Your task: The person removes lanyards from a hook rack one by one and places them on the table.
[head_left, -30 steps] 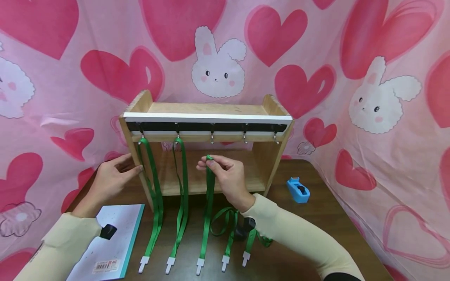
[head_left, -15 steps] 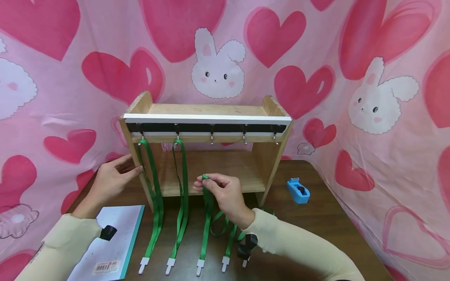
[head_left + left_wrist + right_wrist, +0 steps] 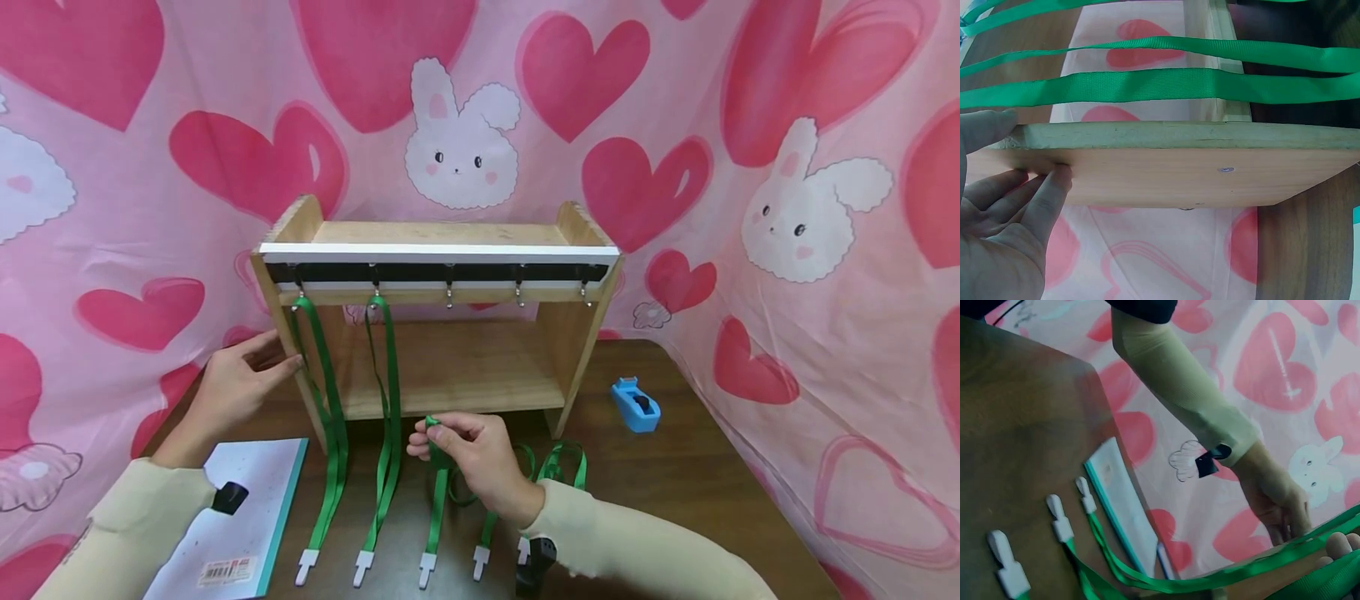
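In the head view, my right hand pinches the top of a green lanyard low in front of the wooden shelf. The white clip at that lanyard's lower end lies on the table. My left hand grips the shelf's left side panel, thumb at the front edge and fingers against the outer face. Two green lanyards hang from the two leftmost hooks. Three hooks, the middle one among them, hold nothing. Two more lanyards lie partly behind my right hand and forearm.
A notebook with a teal edge lies at the left under my left forearm. On the right of the table stands a blue tape dispenser. Pink heart-patterned cloth surrounds the table at the back and sides.
My right hand has come down from in front of the shelf opening to near the table, and the lanyard it holds has gone slack. My left hand stays on the panel.
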